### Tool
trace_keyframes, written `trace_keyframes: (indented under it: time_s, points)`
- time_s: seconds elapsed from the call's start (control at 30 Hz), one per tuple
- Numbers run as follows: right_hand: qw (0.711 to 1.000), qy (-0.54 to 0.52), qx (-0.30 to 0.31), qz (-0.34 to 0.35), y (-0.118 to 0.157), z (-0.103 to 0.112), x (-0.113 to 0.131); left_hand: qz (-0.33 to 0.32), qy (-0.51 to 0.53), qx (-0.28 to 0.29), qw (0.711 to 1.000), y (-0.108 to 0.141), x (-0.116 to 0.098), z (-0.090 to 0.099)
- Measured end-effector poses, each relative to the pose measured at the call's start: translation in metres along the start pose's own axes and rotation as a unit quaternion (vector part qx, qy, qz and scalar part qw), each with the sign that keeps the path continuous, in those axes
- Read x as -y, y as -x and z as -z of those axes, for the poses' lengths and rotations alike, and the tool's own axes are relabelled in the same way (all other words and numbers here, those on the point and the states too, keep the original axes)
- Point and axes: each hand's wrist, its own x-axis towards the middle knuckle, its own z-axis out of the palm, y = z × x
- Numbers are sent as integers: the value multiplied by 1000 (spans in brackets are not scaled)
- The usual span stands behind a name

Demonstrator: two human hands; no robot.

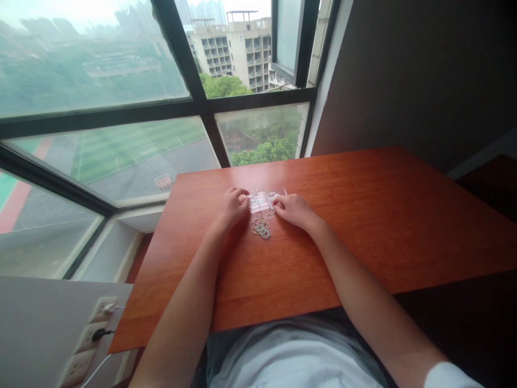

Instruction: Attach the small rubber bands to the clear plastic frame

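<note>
A small clear plastic bag [259, 202] with pinkish-white markings lies on the wooden table between my hands. My left hand [233, 207] has its fingers curled at the bag's left edge. From the other side, my right hand [298, 210] is closed, thumb and forefinger pinched at the bag's right edge. Just below the bag is a loose pile of thin coloured rings [262, 228], overlapping each other. A few single rings [270, 214] lie between the pile and the bag. A small thin pale piece [285, 191] shows just beyond my right fingers; its kind is unclear.
The reddish-brown table [371, 215] stretches far to the right. Behind it and to the left are dark-framed windows [205, 106], one pane open. Wall sockets [89, 337] with plugged-in cables are at the lower left, beside the table's edge.
</note>
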Motion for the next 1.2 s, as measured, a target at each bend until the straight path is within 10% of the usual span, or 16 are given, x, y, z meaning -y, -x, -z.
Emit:
trace_keyframes:
  time_s: [1.2]
  points:
    - [990,-2,105,98,5,5,6,-29,-30,64,997,3,-7,10]
